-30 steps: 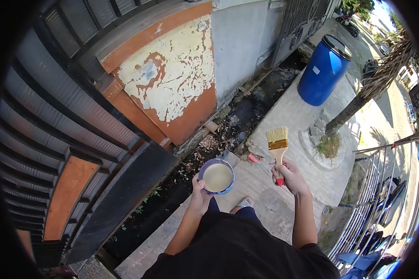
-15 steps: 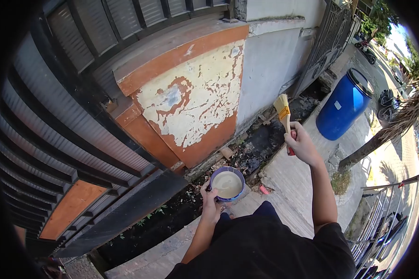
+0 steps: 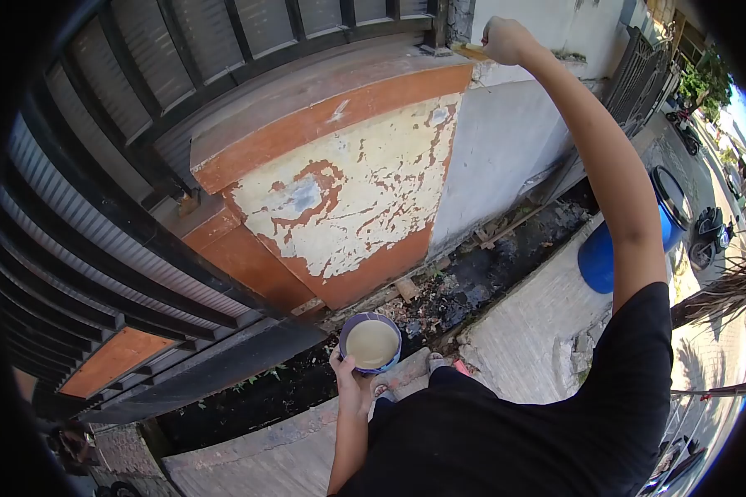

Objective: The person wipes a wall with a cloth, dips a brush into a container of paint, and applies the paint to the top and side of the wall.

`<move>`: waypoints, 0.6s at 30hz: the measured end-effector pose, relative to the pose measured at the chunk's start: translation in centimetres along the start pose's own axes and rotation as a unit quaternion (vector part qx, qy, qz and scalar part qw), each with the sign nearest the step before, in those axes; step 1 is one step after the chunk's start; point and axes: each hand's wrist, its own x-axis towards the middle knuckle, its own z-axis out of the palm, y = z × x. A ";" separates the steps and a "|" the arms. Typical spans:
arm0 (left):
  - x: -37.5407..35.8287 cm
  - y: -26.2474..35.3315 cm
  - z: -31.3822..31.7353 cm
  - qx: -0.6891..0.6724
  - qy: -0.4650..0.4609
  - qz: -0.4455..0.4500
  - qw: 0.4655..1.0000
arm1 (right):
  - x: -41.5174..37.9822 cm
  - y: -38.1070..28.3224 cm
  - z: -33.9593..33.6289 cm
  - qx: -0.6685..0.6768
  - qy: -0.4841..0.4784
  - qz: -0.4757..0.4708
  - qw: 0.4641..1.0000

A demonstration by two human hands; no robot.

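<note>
My left hand (image 3: 352,383) grips a small blue can (image 3: 371,342) full of cream paint, held low in front of my body. My right hand (image 3: 506,39) is stretched far up, shut on a paintbrush (image 3: 468,51) whose yellow bristles lie against the top ledge of the wall. Only the brush's tip shows past my fingers. Below it is the wall pillar (image 3: 340,190), orange with a large patch of peeling cream paint.
A dark slatted metal fence (image 3: 124,207) runs along the left. A litter-filled ditch (image 3: 439,306) lies at the wall's foot, paved ground beside it. A blue barrel (image 3: 597,257) stands at the right behind my arm, with parked motorbikes farther off.
My right hand has swung the brush up from chest height to the top of the wall. My view has tilted upward; the can has stayed low in my left hand.
</note>
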 end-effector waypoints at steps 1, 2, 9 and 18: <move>-0.3 0.0 0.9 0.002 0.004 0.002 1.000 | 2.2 0.4 1.1 0.005 0.000 -0.001 1.000; -0.4 -0.2 2.0 -0.009 0.013 0.010 1.000 | 4.4 0.5 2.1 -0.010 0.025 -0.004 1.000; -1.4 -1.1 6.8 -0.028 0.020 0.018 0.999 | 10.5 -2.0 8.2 -0.172 -0.079 -0.031 0.981; 0.1 -3.7 6.5 -0.033 0.033 0.011 0.999 | 16.8 -1.9 9.3 -0.294 -0.212 -0.285 0.887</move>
